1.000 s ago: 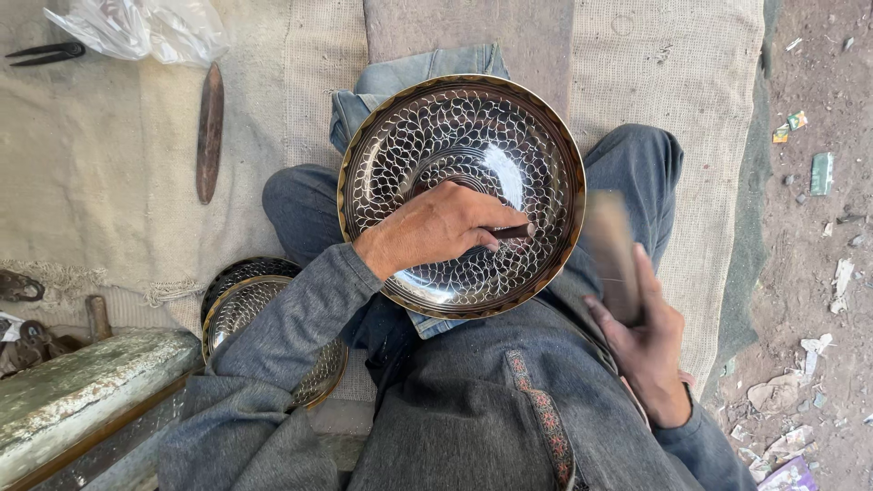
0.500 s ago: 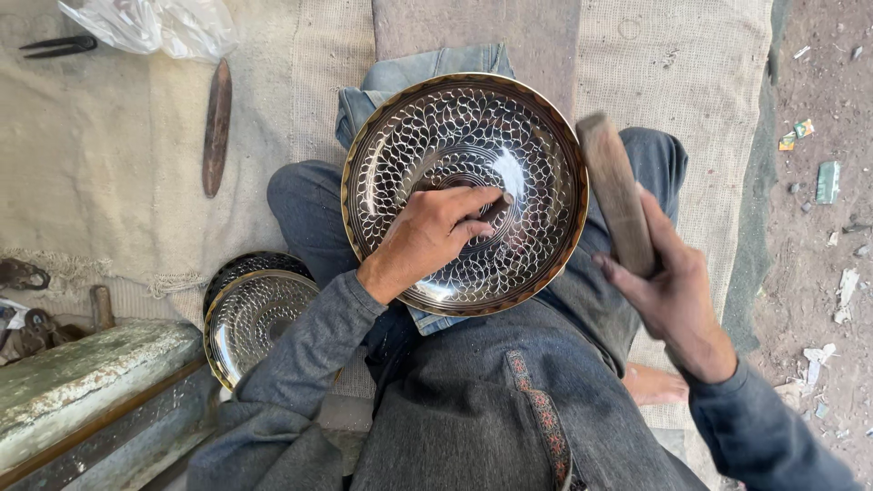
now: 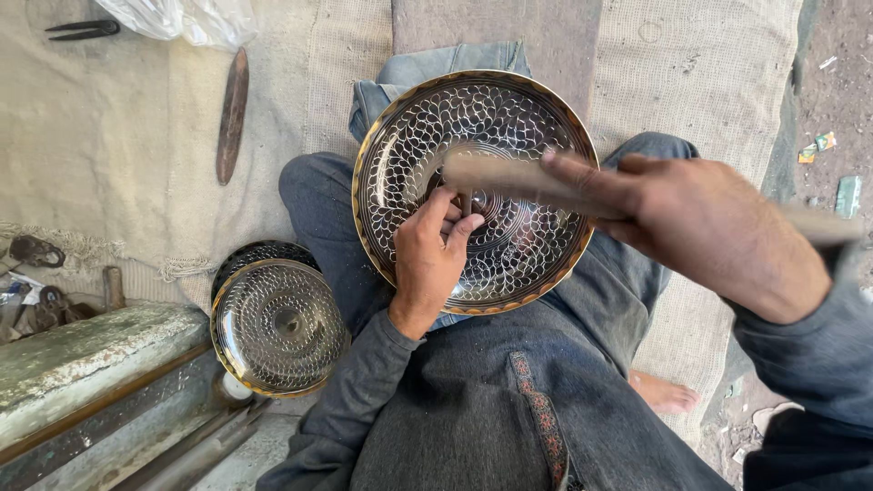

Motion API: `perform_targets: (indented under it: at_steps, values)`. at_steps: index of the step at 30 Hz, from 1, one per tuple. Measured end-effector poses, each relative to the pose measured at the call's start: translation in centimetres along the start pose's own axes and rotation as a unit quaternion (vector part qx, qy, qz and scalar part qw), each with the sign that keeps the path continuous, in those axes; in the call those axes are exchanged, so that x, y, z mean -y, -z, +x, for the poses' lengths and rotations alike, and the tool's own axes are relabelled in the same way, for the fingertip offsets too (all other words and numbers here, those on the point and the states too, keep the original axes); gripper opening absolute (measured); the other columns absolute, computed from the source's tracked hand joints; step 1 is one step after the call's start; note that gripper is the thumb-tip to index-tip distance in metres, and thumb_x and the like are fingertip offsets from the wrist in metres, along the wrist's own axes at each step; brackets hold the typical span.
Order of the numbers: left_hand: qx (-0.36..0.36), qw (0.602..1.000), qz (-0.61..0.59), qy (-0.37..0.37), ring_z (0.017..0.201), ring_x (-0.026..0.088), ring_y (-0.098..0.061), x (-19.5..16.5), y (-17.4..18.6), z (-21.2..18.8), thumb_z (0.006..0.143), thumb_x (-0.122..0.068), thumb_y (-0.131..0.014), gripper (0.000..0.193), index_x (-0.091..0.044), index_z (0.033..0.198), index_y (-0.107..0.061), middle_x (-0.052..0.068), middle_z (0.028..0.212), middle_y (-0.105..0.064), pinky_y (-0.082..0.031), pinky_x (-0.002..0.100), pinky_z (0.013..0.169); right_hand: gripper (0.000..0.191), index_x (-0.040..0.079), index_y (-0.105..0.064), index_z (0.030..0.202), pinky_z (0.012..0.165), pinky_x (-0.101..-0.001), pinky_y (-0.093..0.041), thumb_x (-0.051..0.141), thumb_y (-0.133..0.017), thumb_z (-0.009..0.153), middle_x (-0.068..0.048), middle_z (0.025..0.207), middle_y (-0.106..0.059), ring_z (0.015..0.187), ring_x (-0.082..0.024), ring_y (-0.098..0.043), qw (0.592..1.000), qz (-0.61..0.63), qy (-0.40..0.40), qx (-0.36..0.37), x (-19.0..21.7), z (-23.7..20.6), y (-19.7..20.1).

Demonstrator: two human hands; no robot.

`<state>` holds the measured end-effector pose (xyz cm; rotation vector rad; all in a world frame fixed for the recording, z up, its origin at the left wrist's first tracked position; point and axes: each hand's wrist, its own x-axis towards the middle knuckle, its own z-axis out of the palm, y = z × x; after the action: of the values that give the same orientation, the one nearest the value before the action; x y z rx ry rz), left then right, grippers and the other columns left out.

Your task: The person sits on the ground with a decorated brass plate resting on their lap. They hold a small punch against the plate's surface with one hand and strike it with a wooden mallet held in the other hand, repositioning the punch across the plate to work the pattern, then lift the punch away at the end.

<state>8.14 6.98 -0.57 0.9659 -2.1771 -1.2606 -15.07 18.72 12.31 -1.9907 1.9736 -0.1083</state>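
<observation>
Engraved metal plate (image 3: 509, 136) propped on the lap, tilted up to face the worker | left hand (image 3: 427, 264) at plate's 7 o'clock, grip pinched shut on a small punch (image 3: 466, 202) at centre | right hand (image 3: 709, 232) at 3 o'clock, fist closed round wooden stick (image 3: 509, 177), raised across plate | finished plates (image 3: 277, 318) stacked at 8 o'clock.

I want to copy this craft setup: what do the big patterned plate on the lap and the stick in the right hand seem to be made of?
The plate looks like polished metal with a brass-coloured rim: it mirrors the light between scale-shaped engraved lines. The stick in the right hand looks like matte brown wood, though motion blur leaves that open.
</observation>
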Motion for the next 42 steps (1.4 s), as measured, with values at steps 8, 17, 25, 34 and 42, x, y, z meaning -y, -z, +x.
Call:
perform_targets:
  at_steps: [8, 17, 25, 34, 42]
  values:
    - [-0.078, 0.996, -0.022, 0.029, 0.071, 0.015, -0.073, -1.0, -0.6, -1.7, 0.094, -0.013, -0.073, 0.038, -0.001, 0.127, -0.057, 0.006, 0.085, -0.073, -0.059, 0.028, 0.061, 0.061, 0.030, -0.048, 0.151, 0.046, -0.0307, -0.055, 0.038, -0.065, 0.093, -0.005, 0.079, -0.068, 0.050, -0.014, -0.061, 0.995, -0.100, 0.004, 0.027, 2.1, 1.4, 2.8]
    - [-0.079, 0.994, -0.072, -0.018, 0.078, 0.014, -0.076, 0.4, 0.8, -0.5, 0.094, -0.013, -0.077, 0.031, -0.003, 0.118, -0.060, 0.006, 0.090, -0.074, -0.064, 0.025, 0.065, 0.066, 0.024, -0.055, 0.146, 0.047, -0.0340, -0.057, 0.039, -0.071, 0.084, -0.010, 0.090, -0.074, 0.054, -0.019, -0.067, 0.994, -0.088, -0.061, 0.002, 0.3, 0.3, 0.0]
    - [-0.085, 0.988, -0.059, -0.113, 0.085, 0.016, -0.077, 1.8, 4.5, 1.7, 0.096, -0.010, -0.078, 0.029, -0.002, 0.119, -0.061, 0.007, 0.095, -0.075, -0.065, 0.027, 0.074, 0.079, 0.009, -0.054, 0.149, 0.080, -0.0377, -0.057, 0.021, -0.085, 0.077, -0.017, 0.108, -0.074, 0.090, -0.023, -0.072, 0.935, 0.249, -0.189, -0.167, 1.1, -3.9, -8.3]
    - [-0.138, 0.973, -0.181, -0.027, 0.085, 0.013, -0.073, 0.2, 2.9, -1.8, 0.097, -0.007, -0.076, 0.030, 0.001, 0.120, -0.058, 0.008, 0.094, -0.074, -0.061, 0.025, 0.077, 0.072, 0.002, -0.055, 0.144, 0.100, -0.0312, -0.054, -0.002, -0.077, 0.076, -0.015, 0.124, -0.071, 0.114, -0.019, -0.069, 0.874, 0.356, -0.213, -0.252, 1.0, -3.6, -11.3]
    - [-0.074, 0.953, -0.292, 0.023, 0.087, 0.011, -0.071, -1.9, -0.5, -3.3, 0.098, -0.007, -0.073, 0.031, 0.003, 0.122, -0.057, 0.006, 0.097, -0.071, -0.061, 0.023, 0.076, 0.067, 0.000, -0.052, 0.149, 0.094, -0.0350, -0.055, -0.001, -0.075, 0.086, -0.017, 0.121, -0.070, 0.106, -0.023, -0.070, 0.896, 0.263, -0.147, -0.326, -2.2, 1.4, -9.4]
